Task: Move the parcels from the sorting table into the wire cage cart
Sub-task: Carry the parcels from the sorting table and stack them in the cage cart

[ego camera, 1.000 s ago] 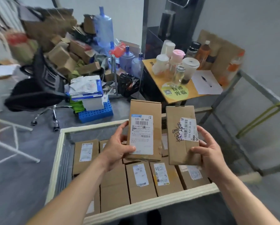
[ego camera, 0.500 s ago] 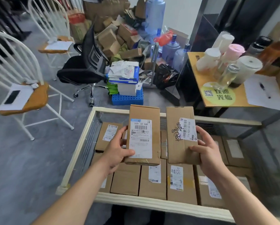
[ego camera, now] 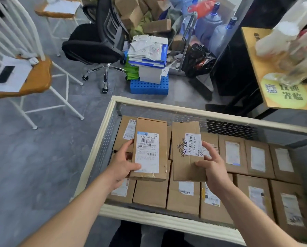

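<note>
Now my left hand point(ego camera: 124, 166) grips a white-labelled brown cardboard parcel point(ego camera: 151, 126), my right hand point(ego camera: 214, 169) a scrawled brown cardboard parcel point(ego camera: 182, 132); both point up-frame at centre, just above packed boxes point(ego camera: 151, 195) in the cream-railed wire cage cart point(ego camera: 184, 109).

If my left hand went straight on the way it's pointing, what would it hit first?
Probably the parcel lying in the far left corner of the cart, just beyond the left hand and its held box. Depth is unclear; carried higher, it would meet the far rail instead.
</note>
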The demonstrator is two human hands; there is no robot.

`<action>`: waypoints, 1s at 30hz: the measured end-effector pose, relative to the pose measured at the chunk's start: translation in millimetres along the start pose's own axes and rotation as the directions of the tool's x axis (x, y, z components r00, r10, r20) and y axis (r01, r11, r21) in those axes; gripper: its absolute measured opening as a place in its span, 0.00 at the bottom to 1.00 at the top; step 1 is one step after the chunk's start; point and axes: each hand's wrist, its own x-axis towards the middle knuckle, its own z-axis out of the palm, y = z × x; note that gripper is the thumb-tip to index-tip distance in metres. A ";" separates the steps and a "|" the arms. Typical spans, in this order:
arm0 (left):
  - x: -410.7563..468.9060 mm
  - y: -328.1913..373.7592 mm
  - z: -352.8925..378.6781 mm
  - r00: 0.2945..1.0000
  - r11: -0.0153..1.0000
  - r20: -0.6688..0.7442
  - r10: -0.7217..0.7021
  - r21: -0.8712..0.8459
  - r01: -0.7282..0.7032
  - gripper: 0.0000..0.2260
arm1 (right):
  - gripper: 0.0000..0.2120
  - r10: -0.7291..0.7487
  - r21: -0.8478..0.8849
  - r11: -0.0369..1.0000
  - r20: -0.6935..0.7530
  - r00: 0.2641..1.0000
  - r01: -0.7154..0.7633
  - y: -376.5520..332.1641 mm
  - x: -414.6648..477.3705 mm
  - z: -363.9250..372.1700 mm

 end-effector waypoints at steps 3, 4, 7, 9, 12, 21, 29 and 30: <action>27.3 -9.5 -26.5 0.999 0.999 -0.012 -0.032 0.016 0.033 0.43 | 0.33 0.063 -0.012 0.998 -0.012 0.998 -0.063 17.4 26.9 31.4; 36.8 -12.1 -34.1 0.999 0.999 -0.018 -0.048 0.019 0.048 0.43 | 0.33 0.081 -0.025 0.996 -0.022 0.997 -0.081 21.9 36.2 41.0; 69.6 -23.1 -54.9 0.995 0.995 -0.046 -0.091 0.029 0.092 0.43 | 0.32 0.122 -0.040 0.992 -0.040 0.992 -0.124 33.9 64.2 66.4; 92.9 -32.2 -66.3 0.992 0.992 -0.057 -0.116 0.038 0.118 0.44 | 0.32 0.134 -0.072 0.988 -0.045 0.990 -0.137 44.1 85.0 81.5; 126.0 -45.9 -78.2 0.988 0.988 -0.065 -0.140 0.056 0.144 0.44 | 0.32 0.144 -0.115 0.982 -0.071 0.987 -0.151 59.6 116.6 102.6; 208.2 -68.3 -103.2 0.982 0.984 -0.132 -0.138 0.090 0.150 0.43 | 0.33 0.142 -0.143 0.978 -0.092 0.986 -0.154 92.3 195.3 148.3; 256.7 -76.9 -104.6 0.974 0.964 -0.207 -0.094 0.225 0.141 0.41 | 0.32 0.138 -0.120 0.981 -0.101 0.985 -0.150 101.5 233.3 167.9; 258.5 -77.8 -102.6 0.970 0.954 -0.231 -0.079 0.266 0.141 0.40 | 0.32 0.145 -0.133 0.978 -0.103 0.984 -0.158 103.6 235.9 169.7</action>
